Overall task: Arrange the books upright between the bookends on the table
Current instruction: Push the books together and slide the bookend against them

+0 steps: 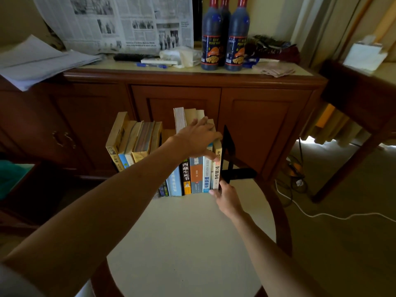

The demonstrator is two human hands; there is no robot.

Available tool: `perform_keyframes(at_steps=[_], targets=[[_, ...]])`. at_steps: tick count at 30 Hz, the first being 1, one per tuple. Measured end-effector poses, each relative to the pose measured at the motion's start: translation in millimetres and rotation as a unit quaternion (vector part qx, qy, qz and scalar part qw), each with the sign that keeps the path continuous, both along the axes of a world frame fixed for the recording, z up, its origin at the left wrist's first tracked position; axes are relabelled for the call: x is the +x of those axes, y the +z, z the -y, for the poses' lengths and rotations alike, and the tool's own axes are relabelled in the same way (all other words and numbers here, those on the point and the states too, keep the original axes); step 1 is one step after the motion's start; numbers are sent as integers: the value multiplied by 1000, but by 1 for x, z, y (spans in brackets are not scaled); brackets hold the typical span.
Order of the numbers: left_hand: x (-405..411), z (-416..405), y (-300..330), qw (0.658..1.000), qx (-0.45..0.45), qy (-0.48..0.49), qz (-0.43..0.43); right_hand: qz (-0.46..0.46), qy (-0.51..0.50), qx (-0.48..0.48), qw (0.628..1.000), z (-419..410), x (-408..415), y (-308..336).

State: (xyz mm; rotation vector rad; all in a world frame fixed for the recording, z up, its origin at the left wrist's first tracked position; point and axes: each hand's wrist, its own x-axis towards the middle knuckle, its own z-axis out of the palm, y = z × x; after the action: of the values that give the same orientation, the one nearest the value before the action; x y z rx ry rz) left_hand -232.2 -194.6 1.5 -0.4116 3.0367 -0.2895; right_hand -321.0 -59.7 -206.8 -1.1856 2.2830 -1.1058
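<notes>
A row of books [194,179] stands upright at the far edge of the round table [188,243]. A second group of yellowed books [137,142] leans left at the row's left end. A black bookend [230,159] stands right of the rightmost cream book [216,174], close against it. My left hand [198,140] lies flat over the tops of the right-hand books, thumb down on the spines. My right hand [226,196] touches the bottom of the cream book's spine with its fingertips. The left bookend is hidden.
A wooden cabinet [175,99] stands right behind the table, bearing three dark sauce bottles [225,37], newspaper [120,22], papers and a pen. A white cable [321,214] runs over the floor at right, beside another wooden table [360,97].
</notes>
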Motion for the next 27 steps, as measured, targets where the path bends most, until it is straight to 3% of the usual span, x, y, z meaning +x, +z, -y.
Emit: perform_keyframes(at_steps=[4, 7, 10, 20, 27], targets=[[1, 2, 1, 1000, -8, 2, -7, -7, -28, -48, 998, -12, 12, 9], [0, 3, 1, 1000, -19, 7, -11, -89, -82, -141, 983, -31, 28, 13], [-2, 3, 0, 999, -21, 13, -25, -114, -52, -166, 978, -32, 38, 12], [-6, 4, -7, 998, -30, 25, -45, -41, -96, -60, 993, -2, 35, 4], [-6, 7, -8, 999, -23, 18, -38, -85, -62, 9, 994, 9, 18, -2]])
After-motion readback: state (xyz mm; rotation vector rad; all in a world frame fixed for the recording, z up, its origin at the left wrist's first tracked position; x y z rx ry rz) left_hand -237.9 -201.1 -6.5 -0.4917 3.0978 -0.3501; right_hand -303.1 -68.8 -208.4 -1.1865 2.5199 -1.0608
